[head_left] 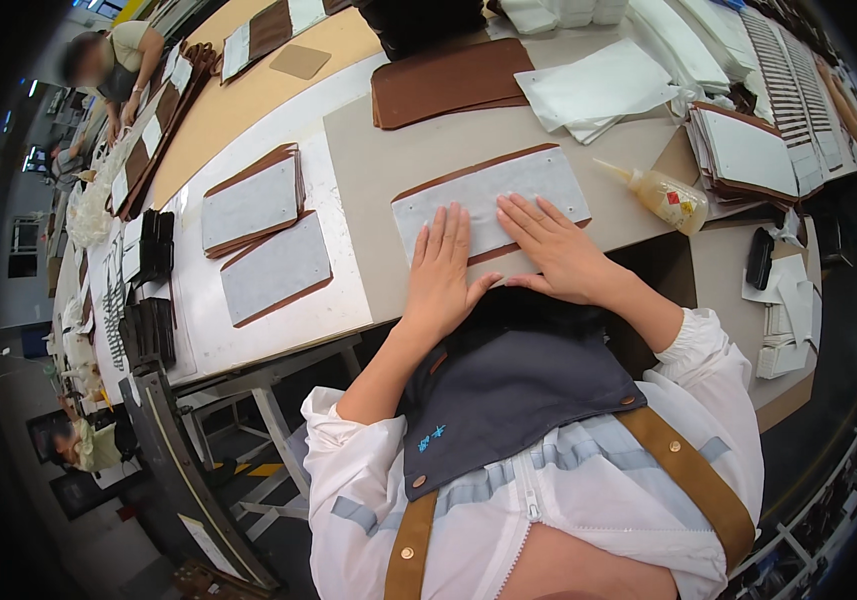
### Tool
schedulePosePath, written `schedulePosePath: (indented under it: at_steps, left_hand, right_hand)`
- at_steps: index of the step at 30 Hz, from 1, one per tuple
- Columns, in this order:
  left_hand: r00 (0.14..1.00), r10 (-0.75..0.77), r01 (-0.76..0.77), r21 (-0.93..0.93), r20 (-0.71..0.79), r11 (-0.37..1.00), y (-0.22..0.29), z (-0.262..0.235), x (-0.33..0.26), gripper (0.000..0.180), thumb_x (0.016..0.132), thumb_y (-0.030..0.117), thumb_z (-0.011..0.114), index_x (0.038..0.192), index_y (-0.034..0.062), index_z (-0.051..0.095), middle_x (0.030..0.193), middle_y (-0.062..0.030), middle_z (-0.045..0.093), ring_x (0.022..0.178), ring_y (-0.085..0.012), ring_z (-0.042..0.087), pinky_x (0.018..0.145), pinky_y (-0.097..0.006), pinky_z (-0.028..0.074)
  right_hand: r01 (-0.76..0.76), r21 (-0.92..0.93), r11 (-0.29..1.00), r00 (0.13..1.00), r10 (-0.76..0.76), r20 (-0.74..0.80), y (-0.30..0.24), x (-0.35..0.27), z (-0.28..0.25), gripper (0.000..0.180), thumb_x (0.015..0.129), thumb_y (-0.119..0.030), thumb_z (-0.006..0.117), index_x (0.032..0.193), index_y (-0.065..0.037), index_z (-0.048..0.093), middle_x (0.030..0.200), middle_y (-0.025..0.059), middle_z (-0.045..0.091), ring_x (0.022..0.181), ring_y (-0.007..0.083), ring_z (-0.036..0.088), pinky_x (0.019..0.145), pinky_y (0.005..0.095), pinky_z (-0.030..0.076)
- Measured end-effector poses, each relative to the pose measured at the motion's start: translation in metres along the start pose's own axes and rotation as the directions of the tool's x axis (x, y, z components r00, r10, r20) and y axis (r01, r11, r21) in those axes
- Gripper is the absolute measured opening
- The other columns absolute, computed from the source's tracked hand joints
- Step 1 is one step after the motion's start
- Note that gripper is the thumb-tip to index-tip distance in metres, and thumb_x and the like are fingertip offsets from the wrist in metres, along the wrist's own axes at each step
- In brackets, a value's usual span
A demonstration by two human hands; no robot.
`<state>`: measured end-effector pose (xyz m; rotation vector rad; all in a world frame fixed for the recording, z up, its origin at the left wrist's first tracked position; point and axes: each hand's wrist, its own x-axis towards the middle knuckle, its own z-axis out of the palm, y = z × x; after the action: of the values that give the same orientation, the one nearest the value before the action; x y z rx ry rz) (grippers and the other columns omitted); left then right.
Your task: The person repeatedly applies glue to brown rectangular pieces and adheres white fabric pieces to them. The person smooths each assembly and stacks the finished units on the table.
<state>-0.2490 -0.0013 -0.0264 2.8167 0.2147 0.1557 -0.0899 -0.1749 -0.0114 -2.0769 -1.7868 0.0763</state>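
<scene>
A brown leather panel with a pale grey-white lining sheet point(483, 187) on top lies at the table's near edge. My left hand point(442, 268) rests flat on its left part, fingers stretched out. On the right part, my right hand point(551, 248) lies palm down, its fingers spread. The two thumbs almost meet at the panel's near edge. Brown shows along the panel's far edge and corners. To the right stands no upright tool; a plastic squeeze bottle point(670, 203) of yellowish liquid lies on its side, nozzle toward the panel.
Lined brown panels sit in a stack point(251, 205), with another panel point(278, 268) beside it, on the left. Brown leather pieces point(448, 85) and white sheets point(598, 85) lie beyond. More lined panels point(745, 150) are piled at right. A co-worker point(128, 60) bends over the table at far left.
</scene>
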Motion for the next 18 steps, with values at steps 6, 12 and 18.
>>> schedulePosePath:
  at_steps: [6, 12, 18]
  left_hand:
    - [0.96, -0.194, 0.162, -0.163, -0.204, 0.973, -0.023, 0.001, 0.017, 0.081, 0.098, 0.035, 0.059, 0.156, -0.005, 0.018, 0.158, -0.0248, 0.03, 0.149, -0.0355, 0.026, 0.12, -0.048, 0.023]
    - [0.965, -0.21, 0.221, 0.052, -0.155, 0.974, -0.03, 0.012, 0.009, 0.092, 0.096, 0.049, 0.056, 0.157, -0.0055, 0.013, 0.162, -0.0239, 0.021, 0.153, -0.0326, 0.017, 0.123, -0.049, 0.014]
    - [0.939, -0.303, 0.317, 0.064, -0.162, 0.946, -0.032, 0.002, -0.012, 0.097, 0.096, 0.057, 0.053, 0.157, -0.0058, 0.01, 0.164, -0.0224, 0.016, 0.154, -0.0328, 0.012, 0.123, -0.05, 0.009]
  right_hand:
    - [-0.083, 0.061, 0.995, 0.983, 0.092, -0.16, 0.019, 0.033, 0.009, 0.058, 0.097, -0.034, 0.059, 0.142, 0.0, 0.047, 0.151, 0.0178, 0.045, 0.143, 0.0323, 0.038, 0.12, 0.0448, 0.029]
    - [-0.071, -0.167, 0.983, 0.997, 0.072, 0.0, 0.027, 0.041, 0.025, 0.081, 0.097, -0.053, 0.051, 0.155, -0.001, 0.03, 0.162, 0.0153, 0.028, 0.152, 0.0269, 0.022, 0.124, 0.0432, 0.015]
    - [-0.286, -0.22, 0.933, 0.958, 0.284, -0.041, 0.035, 0.024, 0.016, 0.089, 0.095, -0.058, 0.053, 0.155, 0.002, 0.026, 0.163, 0.0189, 0.024, 0.153, 0.0301, 0.019, 0.124, 0.0462, 0.013]
